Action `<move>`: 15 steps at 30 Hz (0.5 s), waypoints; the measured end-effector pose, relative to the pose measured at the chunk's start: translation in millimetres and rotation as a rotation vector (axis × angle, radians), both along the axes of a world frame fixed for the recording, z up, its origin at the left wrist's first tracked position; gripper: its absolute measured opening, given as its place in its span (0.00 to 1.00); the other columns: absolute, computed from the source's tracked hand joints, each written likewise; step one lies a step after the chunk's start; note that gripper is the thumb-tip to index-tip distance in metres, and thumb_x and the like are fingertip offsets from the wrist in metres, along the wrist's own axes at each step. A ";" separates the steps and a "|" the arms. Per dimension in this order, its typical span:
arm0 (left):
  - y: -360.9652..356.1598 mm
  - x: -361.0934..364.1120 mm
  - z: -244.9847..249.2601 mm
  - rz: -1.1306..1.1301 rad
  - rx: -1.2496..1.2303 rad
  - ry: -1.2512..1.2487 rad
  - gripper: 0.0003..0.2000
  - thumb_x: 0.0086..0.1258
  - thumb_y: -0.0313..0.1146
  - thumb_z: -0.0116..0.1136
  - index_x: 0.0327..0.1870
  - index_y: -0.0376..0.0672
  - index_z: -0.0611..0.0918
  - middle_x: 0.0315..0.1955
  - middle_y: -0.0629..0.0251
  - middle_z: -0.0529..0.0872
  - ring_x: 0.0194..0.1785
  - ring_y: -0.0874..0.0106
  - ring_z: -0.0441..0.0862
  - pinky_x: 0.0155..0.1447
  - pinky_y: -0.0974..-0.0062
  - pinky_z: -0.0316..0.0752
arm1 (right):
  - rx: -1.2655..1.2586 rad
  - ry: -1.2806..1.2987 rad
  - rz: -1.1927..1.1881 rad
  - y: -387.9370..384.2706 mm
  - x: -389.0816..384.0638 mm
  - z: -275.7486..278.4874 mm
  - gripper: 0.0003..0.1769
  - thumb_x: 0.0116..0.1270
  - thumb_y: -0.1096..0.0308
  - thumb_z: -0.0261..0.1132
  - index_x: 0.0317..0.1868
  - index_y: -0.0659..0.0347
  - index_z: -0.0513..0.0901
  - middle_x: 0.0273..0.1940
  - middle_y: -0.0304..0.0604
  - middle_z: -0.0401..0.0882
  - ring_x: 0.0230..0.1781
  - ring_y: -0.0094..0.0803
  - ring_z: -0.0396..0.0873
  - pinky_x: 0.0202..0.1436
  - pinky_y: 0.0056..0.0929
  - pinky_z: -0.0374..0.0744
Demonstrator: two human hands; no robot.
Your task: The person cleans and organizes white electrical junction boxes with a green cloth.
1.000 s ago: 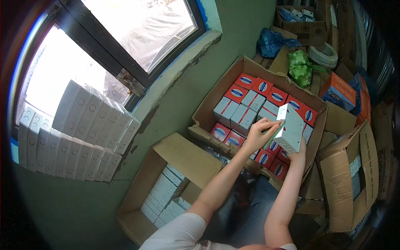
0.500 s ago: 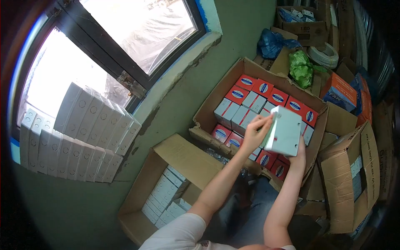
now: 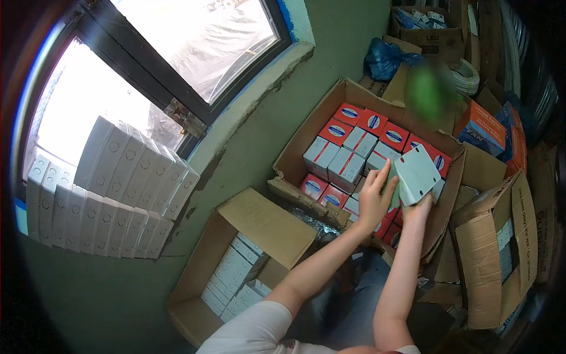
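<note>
A white plastic electrical box [image 3: 420, 172] with small dark slots near its corners is held tilted above the large carton. My right hand [image 3: 416, 213] grips it from below, most of its fingers hidden behind it. Along its left side, my left hand [image 3: 374, 199] has its fingers stretched out, the tips close against the box. Underneath, the large carton [image 3: 306, 133] holds red-and-white packages [image 3: 335, 132] and grey-white packages with a red stripe [image 3: 346, 165].
White electrical boxes [image 3: 121, 159] are stacked by the window at left. A second carton [image 3: 265, 227] with white boxes stands at lower left. To the right are an open carton [image 3: 480, 253] and an orange-and-blue fan box [image 3: 480, 130]. A blue bag [image 3: 383, 62] lies behind.
The white box has moved slightly right and turned, tilting its flat face. My left hand has shifted from its upper left edge down along its side, with fingers straighter.
</note>
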State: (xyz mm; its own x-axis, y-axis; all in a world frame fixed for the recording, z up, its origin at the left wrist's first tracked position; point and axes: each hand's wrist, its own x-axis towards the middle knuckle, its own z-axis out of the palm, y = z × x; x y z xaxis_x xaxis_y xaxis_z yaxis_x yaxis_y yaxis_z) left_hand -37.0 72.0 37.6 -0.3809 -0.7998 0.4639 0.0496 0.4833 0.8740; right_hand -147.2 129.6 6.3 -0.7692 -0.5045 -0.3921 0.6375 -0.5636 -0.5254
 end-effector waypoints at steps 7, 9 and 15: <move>6.2 5.0 -0.9 -0.178 -0.420 -0.123 0.21 0.63 0.32 0.65 0.60 0.51 0.81 0.32 0.65 0.79 0.30 0.66 0.80 0.34 0.70 0.76 | -0.137 -0.177 0.027 -10.9 6.7 -7.0 0.32 0.76 0.43 0.40 0.65 0.59 0.69 0.61 0.49 0.71 0.60 0.44 0.73 0.60 0.44 0.75; 5.7 5.8 4.8 -0.193 -0.561 -0.150 0.21 0.63 0.32 0.65 0.59 0.52 0.81 0.32 0.64 0.79 0.30 0.67 0.80 0.34 0.70 0.77 | -0.056 -0.132 0.011 -3.2 7.7 -0.7 0.35 0.76 0.40 0.38 0.66 0.60 0.68 0.61 0.49 0.71 0.60 0.44 0.73 0.61 0.45 0.74; -26.2 16.0 -1.9 0.151 -0.259 -0.184 0.15 0.66 0.30 0.61 0.55 0.48 0.83 0.32 0.61 0.80 0.27 0.66 0.80 0.31 0.70 0.76 | 0.123 0.065 0.151 -6.7 30.5 55.9 0.44 0.71 0.31 0.42 0.74 0.56 0.57 0.71 0.46 0.60 0.71 0.41 0.61 0.72 0.45 0.61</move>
